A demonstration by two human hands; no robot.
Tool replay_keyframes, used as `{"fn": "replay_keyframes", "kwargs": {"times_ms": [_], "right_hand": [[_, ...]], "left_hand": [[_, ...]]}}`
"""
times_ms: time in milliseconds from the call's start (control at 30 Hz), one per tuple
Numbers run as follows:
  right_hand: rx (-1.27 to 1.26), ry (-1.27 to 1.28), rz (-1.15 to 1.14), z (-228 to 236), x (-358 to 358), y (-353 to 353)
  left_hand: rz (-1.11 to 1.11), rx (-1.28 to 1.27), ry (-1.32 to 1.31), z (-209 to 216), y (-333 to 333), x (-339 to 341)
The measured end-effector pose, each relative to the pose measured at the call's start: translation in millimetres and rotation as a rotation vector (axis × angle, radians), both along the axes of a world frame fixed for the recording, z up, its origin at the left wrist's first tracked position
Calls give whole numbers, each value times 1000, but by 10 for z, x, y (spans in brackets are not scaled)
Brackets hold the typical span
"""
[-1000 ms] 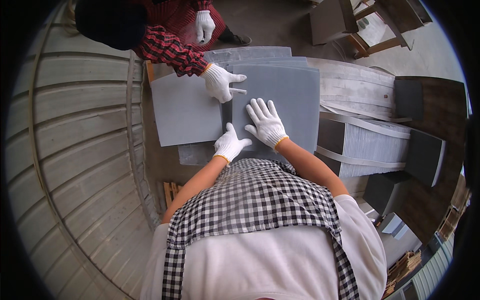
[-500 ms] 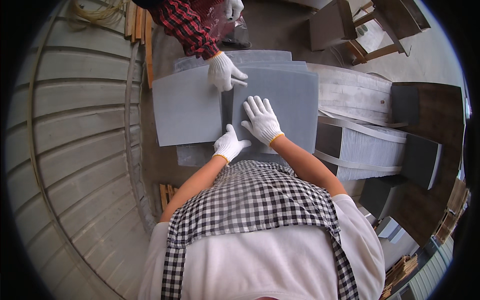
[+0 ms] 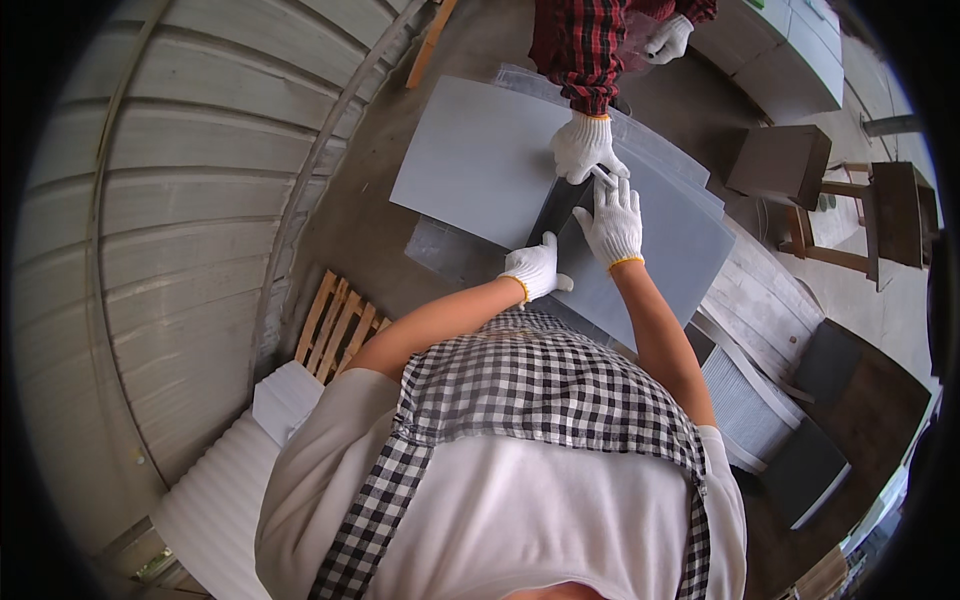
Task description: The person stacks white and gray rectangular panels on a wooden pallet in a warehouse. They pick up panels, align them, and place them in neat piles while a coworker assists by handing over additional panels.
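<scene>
Two smooth grey sheets lie side by side on a stack, a left sheet (image 3: 480,150) and a right sheet (image 3: 675,245), with a dark strip (image 3: 556,218) between them. On the right sheet rests my right hand (image 3: 613,228), white-gloved, fingers stretched flat. My left hand (image 3: 535,270), also gloved, is at the near end of the strip, with thumb and fingers apart. Another person's gloved hand (image 3: 583,148) reaches in from the far side. Its fingers meet my right fingertips around something small and pale that I cannot make out.
Clear plastic film (image 3: 450,250) shows beneath the sheets. Strapped panels (image 3: 750,405) stand at right, wooden furniture (image 3: 785,165) beyond. To the left are a pallet (image 3: 335,325), white corrugated sheeting (image 3: 215,490) and a panelled wall (image 3: 190,240). The other person's plaid sleeve (image 3: 585,50) overhangs the far edge.
The whole view has turned, so the sheets look tilted and farther right. My right hand has slid forward to the other person's fingers. My left hand stays by the strip's near end.
</scene>
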State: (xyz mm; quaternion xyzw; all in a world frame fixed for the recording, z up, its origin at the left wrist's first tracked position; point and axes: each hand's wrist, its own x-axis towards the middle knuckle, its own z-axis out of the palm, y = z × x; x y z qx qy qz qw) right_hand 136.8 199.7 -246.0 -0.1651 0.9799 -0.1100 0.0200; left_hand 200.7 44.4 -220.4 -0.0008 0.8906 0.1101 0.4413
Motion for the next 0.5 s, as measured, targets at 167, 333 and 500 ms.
{"fn": "replay_keyframes", "kwargs": {"times_ms": [167, 333, 500], "right_hand": [[0, 59, 11, -22, -46, -37], [27, 185, 0, -156, -97, -27], [22, 188, -8, -113, -435, -32]], "left_hand": [[-22, 30, 99, -104, -48, 69], [24, 26, 38, 81, -11, 36], [-1, 30, 17, -23, -23, 33]]}}
